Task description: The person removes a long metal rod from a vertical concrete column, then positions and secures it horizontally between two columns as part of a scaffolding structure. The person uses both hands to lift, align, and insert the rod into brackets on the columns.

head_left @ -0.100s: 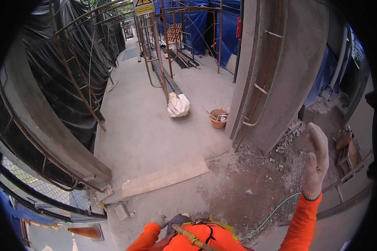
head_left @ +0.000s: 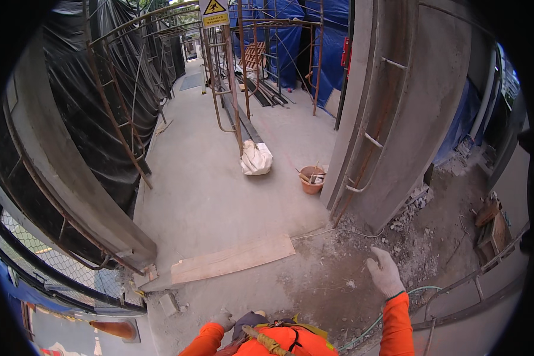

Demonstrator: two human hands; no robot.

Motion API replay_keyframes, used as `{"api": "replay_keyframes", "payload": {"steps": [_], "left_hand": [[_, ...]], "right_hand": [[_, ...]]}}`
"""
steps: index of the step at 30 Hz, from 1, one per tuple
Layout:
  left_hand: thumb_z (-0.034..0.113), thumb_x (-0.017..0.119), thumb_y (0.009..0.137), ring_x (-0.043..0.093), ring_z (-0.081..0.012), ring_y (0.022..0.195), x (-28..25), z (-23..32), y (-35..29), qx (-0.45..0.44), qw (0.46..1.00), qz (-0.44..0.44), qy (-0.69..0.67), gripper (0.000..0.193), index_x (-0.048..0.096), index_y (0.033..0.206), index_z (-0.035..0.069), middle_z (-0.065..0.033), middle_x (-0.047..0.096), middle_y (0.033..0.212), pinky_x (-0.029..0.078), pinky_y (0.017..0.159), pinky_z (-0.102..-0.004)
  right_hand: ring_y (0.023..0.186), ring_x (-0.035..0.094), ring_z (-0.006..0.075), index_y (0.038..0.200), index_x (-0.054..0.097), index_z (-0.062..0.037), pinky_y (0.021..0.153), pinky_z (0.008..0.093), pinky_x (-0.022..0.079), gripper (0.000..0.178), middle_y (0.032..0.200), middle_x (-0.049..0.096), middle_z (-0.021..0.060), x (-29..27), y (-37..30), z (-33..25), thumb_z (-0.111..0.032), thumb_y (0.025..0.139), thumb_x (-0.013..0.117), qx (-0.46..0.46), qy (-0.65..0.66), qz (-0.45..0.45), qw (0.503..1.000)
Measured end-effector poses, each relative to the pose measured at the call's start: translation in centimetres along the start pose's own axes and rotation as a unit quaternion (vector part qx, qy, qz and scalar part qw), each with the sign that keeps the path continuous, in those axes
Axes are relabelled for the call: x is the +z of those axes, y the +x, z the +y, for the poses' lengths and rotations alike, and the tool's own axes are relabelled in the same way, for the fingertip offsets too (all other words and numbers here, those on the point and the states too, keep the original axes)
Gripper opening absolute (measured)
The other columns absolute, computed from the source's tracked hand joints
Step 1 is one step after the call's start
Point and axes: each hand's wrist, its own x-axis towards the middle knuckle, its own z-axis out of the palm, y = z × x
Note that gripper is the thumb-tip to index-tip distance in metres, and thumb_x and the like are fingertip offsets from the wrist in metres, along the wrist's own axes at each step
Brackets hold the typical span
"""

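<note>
My right hand (head_left: 385,273), in a pale knit glove and orange sleeve, is raised over the dirt ground at the right. Its thumb stands apart from the fingers, and nothing is in it. Low beside my waist is my left hand (head_left: 224,321), in a greyish glove; its fingers look loosely apart, partly blurred, with nothing visible in them. A thick tan rope or wrapped strap (head_left: 270,340) hangs across my orange top. Ahead on the concrete lies a flat wooden board (head_left: 234,259), out of reach of both hands.
A terracotta-coloured bucket (head_left: 311,181) with tools stands beside a concrete column (head_left: 418,118). Rusty scaffolding (head_left: 231,89) rises ahead, near a white-wrapped beam end (head_left: 256,159). Rubble (head_left: 412,204), a green hose (head_left: 368,332) and a wooden crate (head_left: 493,228) lie right; an orange cone (head_left: 114,329) is left.
My right hand has swung down and left from its high raised pose. My left hand has dropped slightly. The view has shifted a little, with the scaffolding sitting lower and further right.
</note>
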Motion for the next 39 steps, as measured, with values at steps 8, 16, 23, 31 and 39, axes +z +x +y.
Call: {"api": "replay_keyframes", "payload": {"steps": [8, 16, 23, 31, 39], "left_hand": [[0.045, 0.062, 0.091, 0.049, -0.0398, 0.146, -0.2, -1.5, -0.8, -0.027, 0.998, -0.049, -0.005, 0.069, 0.060, 0.149, 0.008, -0.0240, 0.052, 0.156, 0.041, 0.120, -0.0465], [0.046, 0.063, 0.092, 0.050, -0.0437, 0.143, 1.1, -0.1, 3.5, 0.011, 0.995, -0.039, 0.091, 0.065, 0.062, 0.148, 0.014, -0.0236, 0.055, 0.154, 0.042, 0.119, -0.0478], [0.037, 0.063, 0.091, 0.063, -0.0411, 0.131, -0.9, 5.8, 6.6, 0.094, 0.995, -0.029, 0.012, 0.067, 0.056, 0.150, 0.004, -0.0261, 0.065, 0.141, 0.048, 0.113, -0.0449], [0.037, 0.062, 0.091, 0.064, -0.0402, 0.128, -0.6, 4.0, 3.9, 0.040, 0.999, -0.015, -0.007, 0.064, 0.061, 0.146, 0.004, -0.0217, 0.070, 0.134, 0.047, 0.115, -0.0446], [0.037, 0.063, 0.089, 0.060, -0.0399, 0.134, 1.7, -2.9, 1.7, -0.033, 0.998, -0.037, -0.038, 0.065, 0.062, 0.144, 0.002, -0.0258, 0.064, 0.141, 0.046, 0.116, -0.0450]], "right_hand": [[0.126, 0.064, 0.0406, 0.130, 0.073, -0.0103, 0.108, 0.0452, 0.050, 0.058, 0.136, 0.069, 0.0190, 20.2, -25.9, 20.8, -0.053, 0.093, 0.062, 0.346, -0.127, -0.412, 0.833], [0.126, 0.065, 0.0399, 0.125, 0.075, -0.0062, 0.109, 0.0448, 0.050, 0.061, 0.132, 0.070, 0.0227, 19.8, -27.4, 19.9, -0.055, 0.092, 0.061, 0.397, -0.057, -0.373, 0.837], [0.123, 0.067, 0.0393, 0.129, 0.072, -0.0065, 0.107, 0.0442, 0.050, 0.055, 0.128, 0.072, 0.0224, 20.4, -21.8, 17.8, -0.048, 0.094, 0.063, 0.327, -0.037, -0.200, 0.923], [0.123, 0.066, 0.0413, 0.133, 0.071, -0.0072, 0.105, 0.0456, 0.052, 0.062, 0.129, 0.071, 0.0239, 22.3, -24.5, 20.1, -0.054, 0.093, 0.064, 0.317, -0.048, -0.341, 0.884], [0.119, 0.068, 0.0387, 0.127, 0.073, -0.0070, 0.101, 0.0456, 0.052, 0.051, 0.125, 0.071, 0.0243, 22.5, -27.4, 23.2, -0.045, 0.094, 0.061, 0.309, -0.109, -0.376, 0.867]]}}
